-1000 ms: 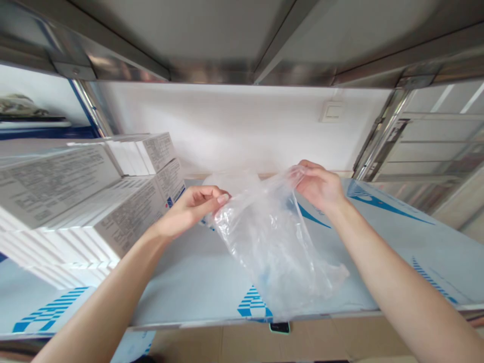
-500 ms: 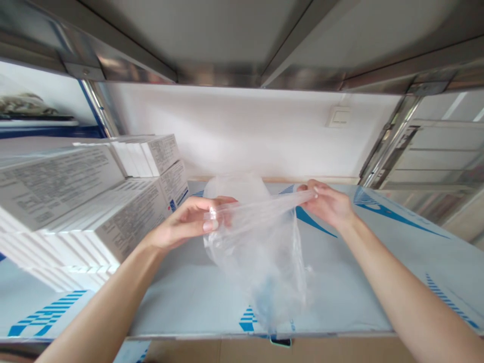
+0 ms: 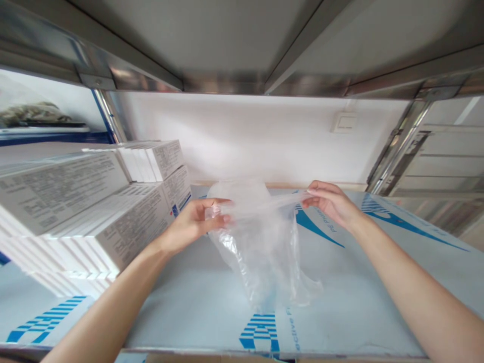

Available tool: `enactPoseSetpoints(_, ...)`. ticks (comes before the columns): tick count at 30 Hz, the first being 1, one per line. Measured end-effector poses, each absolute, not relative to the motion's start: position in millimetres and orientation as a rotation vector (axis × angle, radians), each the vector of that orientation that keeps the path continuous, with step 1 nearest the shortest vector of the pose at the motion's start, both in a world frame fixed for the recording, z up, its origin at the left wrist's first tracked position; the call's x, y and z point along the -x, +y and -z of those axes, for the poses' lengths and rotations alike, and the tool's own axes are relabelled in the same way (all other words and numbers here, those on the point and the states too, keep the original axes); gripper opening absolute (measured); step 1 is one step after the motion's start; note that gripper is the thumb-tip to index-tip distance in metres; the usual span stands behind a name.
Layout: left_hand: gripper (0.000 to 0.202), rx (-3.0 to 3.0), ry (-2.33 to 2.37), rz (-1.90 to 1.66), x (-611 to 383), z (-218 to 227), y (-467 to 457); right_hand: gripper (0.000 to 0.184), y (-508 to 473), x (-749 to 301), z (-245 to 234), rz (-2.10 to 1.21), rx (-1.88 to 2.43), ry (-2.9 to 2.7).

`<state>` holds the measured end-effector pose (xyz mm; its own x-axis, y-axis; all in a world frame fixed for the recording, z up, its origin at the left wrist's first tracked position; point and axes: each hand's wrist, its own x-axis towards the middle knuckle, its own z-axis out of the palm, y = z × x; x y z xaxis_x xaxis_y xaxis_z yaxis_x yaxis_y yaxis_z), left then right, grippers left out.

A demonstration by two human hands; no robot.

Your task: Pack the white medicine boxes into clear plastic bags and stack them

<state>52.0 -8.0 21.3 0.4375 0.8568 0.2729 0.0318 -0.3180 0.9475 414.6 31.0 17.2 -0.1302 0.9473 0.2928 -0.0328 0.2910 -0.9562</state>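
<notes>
A clear plastic bag [image 3: 260,242] hangs between my two hands above the film-covered shelf, its mouth edge drawn sideways. My left hand [image 3: 198,222] pinches the left end of that edge between thumb and fingers. At the other end, my right hand [image 3: 328,201] grips a stretched corner of the bag with its fingertips. The lower part of the bag droops over the shelf film, and the blue print shows faintly through it. Its inside is blurred by the folds.
Stacked white printed boxes [image 3: 128,227] stand left of my left forearm. Film with blue print covers the shelf [image 3: 363,297]. A metal shelf [image 3: 227,45] spans overhead, with metal posts at both sides. A white switch [image 3: 345,122] is on the back wall.
The view has shifted slightly, so the scene sits a little lower at the back. My right hand has moved a little right, and the bag's lower end has swung and lifted.
</notes>
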Motion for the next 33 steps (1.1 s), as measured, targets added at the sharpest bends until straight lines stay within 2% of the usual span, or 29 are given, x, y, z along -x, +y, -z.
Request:
enactPoseSetpoints(5, 0.044, -1.501, 0.757, -1.051, -57, -19, -7, 0.021, 28, -412, -1, -0.969, 0.934, -1.415)
enactPoseSetpoints(10, 0.035, -1.357, 0.766, -1.203, -56, -18, -5, 0.028, 28, -407, 6, -0.866, 0.909, -1.308)
enactPoseSetpoints(13, 0.057, -1.313, 0.733, -1.245, -56, -17, -4, 0.035, 29, -407, 6, -0.816, 0.936, -1.238)
enactPoseSetpoints(14, 0.058, -1.312, 0.696, -1.25, -56, -17, -4, 0.038, 28, -406, 6, -0.794, 0.952, -1.221)
enactPoseSetpoints(16, 0.05, -1.322, 0.625, -1.251, -56, -16, -5, 0.042, 28, -405, 6, -0.739, 0.988, -1.188)
enactPoseSetpoints(19, 0.021, -1.36, 0.641, -1.231, -56, -15, -4, 0.046, 26, -400, 6, -0.67, 1.007, -1.138)
enactPoseSetpoints(21, 0.017, -1.38, 0.681, -1.212, -55, -14, -3, 0.049, 25, -395, 7, -0.658, 0.985, -1.106)
enactPoseSetpoints(24, 0.029, -1.401, 0.628, -1.158, -54, -11, -3, 0.051, 23, -386, 8, -0.685, 0.999, -1.082)
enactPoseSetpoints(28, 0.079, -1.467, 0.587, -1.146, -56, -8, -5, 0.04, 19, -378, 10, -0.786, 1.038, -1.161)
enactPoseSetpoints(29, 0.087, -1.484, 0.603, -1.193, -56, -7, -5, 0.041, 18, -376, 10, -0.826, 1.024, -1.215)
enactPoseSetpoints(31, 0.083, -1.49, 0.634, -1.311, -57, -6, -3, 0.044, 13, -373, 9, -0.918, 0.993, -1.386)
enactPoseSetpoints(33, 0.065, -1.449, 0.665, -1.385, -58, -5, 0, 0.047, 6, -369, 9, -0.99, 0.958, -1.618)
